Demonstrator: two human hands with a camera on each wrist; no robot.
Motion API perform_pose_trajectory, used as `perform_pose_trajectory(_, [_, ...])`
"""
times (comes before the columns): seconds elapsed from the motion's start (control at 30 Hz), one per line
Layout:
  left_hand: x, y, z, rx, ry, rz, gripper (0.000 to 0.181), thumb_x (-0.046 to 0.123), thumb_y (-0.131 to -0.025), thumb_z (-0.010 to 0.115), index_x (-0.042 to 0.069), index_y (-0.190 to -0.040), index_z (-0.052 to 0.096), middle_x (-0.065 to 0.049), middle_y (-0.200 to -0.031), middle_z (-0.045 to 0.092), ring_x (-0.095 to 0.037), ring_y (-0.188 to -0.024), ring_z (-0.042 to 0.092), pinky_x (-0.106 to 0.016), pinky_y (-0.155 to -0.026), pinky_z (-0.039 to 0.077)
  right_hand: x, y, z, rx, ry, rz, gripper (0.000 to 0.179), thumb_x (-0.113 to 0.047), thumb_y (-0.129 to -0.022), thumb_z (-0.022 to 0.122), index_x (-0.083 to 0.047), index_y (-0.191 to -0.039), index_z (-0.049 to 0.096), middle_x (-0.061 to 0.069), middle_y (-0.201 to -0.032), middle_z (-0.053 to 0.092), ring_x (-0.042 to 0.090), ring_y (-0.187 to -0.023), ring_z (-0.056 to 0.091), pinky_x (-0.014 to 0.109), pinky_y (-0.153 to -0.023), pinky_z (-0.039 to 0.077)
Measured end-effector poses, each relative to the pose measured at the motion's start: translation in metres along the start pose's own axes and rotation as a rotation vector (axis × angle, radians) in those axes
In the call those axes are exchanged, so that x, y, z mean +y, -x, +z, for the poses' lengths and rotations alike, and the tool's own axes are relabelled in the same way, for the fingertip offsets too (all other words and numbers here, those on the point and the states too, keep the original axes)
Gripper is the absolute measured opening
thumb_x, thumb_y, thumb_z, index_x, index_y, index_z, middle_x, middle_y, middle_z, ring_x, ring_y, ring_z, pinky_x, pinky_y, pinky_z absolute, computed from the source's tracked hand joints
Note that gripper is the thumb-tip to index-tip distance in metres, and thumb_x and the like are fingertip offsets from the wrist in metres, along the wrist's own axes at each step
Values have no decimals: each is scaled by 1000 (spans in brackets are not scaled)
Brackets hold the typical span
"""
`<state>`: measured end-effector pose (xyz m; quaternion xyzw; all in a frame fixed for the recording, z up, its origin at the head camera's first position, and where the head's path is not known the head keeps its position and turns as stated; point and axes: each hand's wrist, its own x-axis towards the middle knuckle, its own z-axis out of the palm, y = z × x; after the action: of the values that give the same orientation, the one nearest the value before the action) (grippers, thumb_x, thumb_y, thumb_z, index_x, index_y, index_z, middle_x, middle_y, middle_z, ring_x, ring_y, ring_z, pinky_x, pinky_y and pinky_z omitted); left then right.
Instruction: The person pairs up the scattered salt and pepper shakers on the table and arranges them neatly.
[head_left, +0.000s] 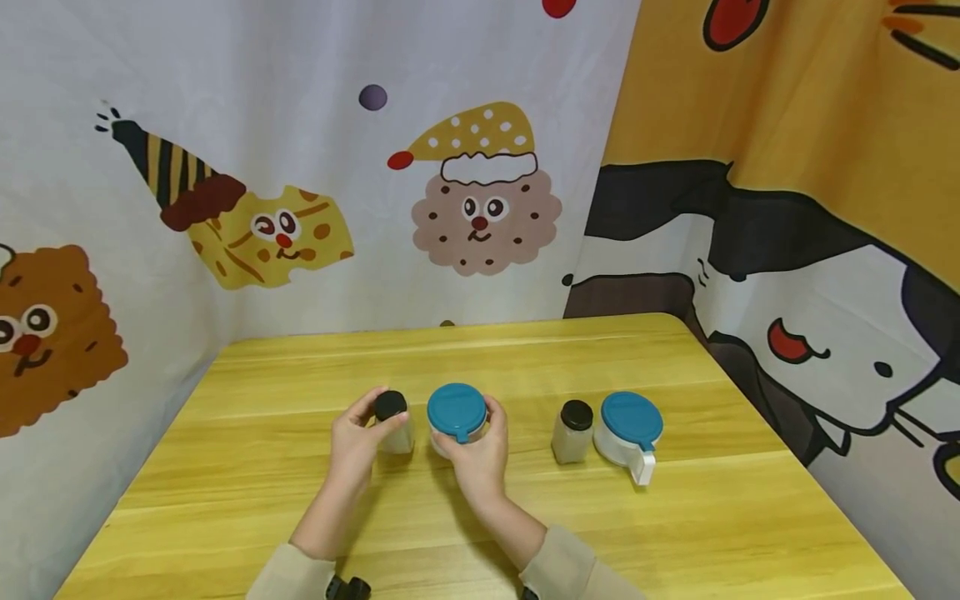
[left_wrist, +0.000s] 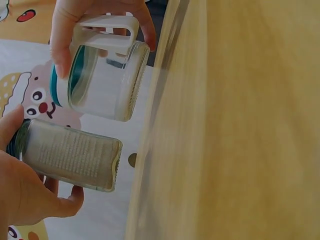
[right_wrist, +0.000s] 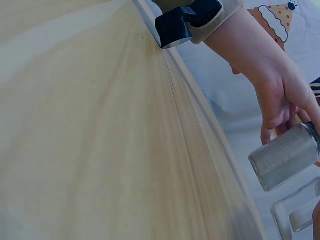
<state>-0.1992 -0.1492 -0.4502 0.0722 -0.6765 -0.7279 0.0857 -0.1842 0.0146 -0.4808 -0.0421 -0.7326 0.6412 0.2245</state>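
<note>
My left hand point(head_left: 351, 442) grips a small glass jar point(left_wrist: 72, 155) round its black lid, thumb on one side and fingers on the other. Pale contents fill that jar, and fine print covers its side. Close to its right, my right hand point(head_left: 480, 462) holds a clear canister point(left_wrist: 107, 82) with a blue lid point(head_left: 456, 408). The canister's white handle point(left_wrist: 112, 31) shows in the left wrist view, near the right fingers. Both bases stand out against the curtain in that view, apart from the tabletop. In the right wrist view, the canister is partly cut off.
To the right on the wooden table point(head_left: 675, 533) stands another black-lidded jar point(head_left: 572, 437). Beside it is a second blue-lidded canister point(head_left: 632, 421), its white handle facing the front. A cartoon-printed curtain point(head_left: 300, 50) hangs behind the table's back edge.
</note>
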Motion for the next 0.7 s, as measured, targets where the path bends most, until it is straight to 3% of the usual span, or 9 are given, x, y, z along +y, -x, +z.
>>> perform_pose_trajectory(0.7, [-2,10,2,51,0,-3,52,2,-76,80,4,-125,61,-9,-125,55,-18,-110,48,-17,-82,46,2,10,-1,-37,-9,-11,83,-15,-63,91,-6,-131,45,9,-126,51,30,-120,46,59,-100,29])
